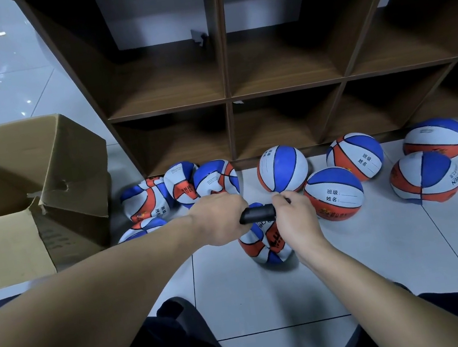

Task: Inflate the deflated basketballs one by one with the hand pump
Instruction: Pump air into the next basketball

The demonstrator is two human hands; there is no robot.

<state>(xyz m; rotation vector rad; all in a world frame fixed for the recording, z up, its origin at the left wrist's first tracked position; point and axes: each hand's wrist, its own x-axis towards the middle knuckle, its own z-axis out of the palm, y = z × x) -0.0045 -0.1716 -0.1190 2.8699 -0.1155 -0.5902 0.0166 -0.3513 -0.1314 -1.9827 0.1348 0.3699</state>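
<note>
Both hands, left [221, 222] and right [294, 213], curl round the pump handle [257, 214] over a crumpled ball [264, 245]. Push straight down (needle hidden), keeping it upright.

Black pump handle [258, 213] above a crumpled, seemingly half-flat basketball [266, 245].

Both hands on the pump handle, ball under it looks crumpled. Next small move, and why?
Probably push the black pump handle straight down for a stroke. The left hand and right hand both grip it, and the ball below it is creased and slack beside the rounder balls at right.
</note>
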